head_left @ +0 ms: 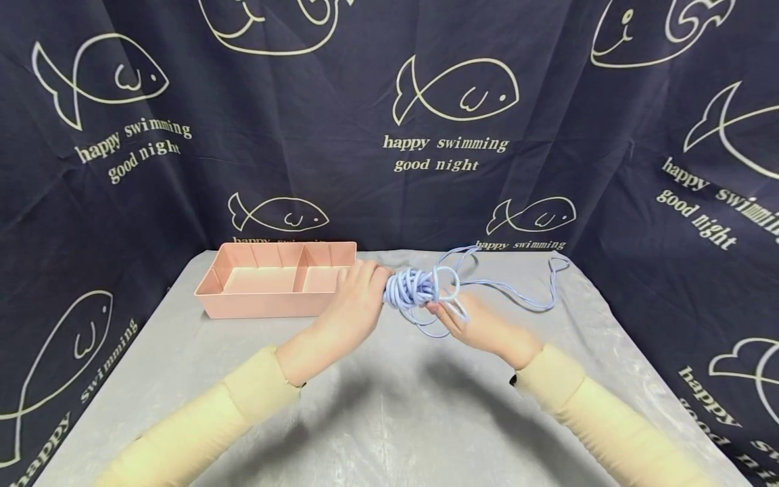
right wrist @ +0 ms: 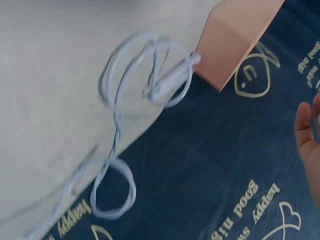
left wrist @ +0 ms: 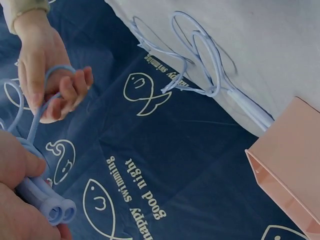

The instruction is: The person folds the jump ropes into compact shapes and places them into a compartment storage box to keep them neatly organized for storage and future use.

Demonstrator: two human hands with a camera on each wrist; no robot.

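Observation:
A light-blue jump rope (head_left: 410,288) is held up above the table, its cord wound in a thick bundle with loops sticking out to the right. My left hand (head_left: 359,297) grips it from the left. In the left wrist view two round handle ends (left wrist: 59,210) poke out below the left hand's fingers. My right hand (head_left: 481,323) is at the bundle's right end; its curled fingers hold a loop of cord (left wrist: 56,75). A second stretch of blue cord (head_left: 517,294) lies behind the hands, with pale handles (right wrist: 172,80) at one end. Whether the two cords join cannot be told.
A pink divided box (head_left: 262,306) stands at the back left, close to my left hand, with one divider inside. The grey cloth-covered table (head_left: 377,419) ends at a dark blue curtain (head_left: 341,149) printed with fish.

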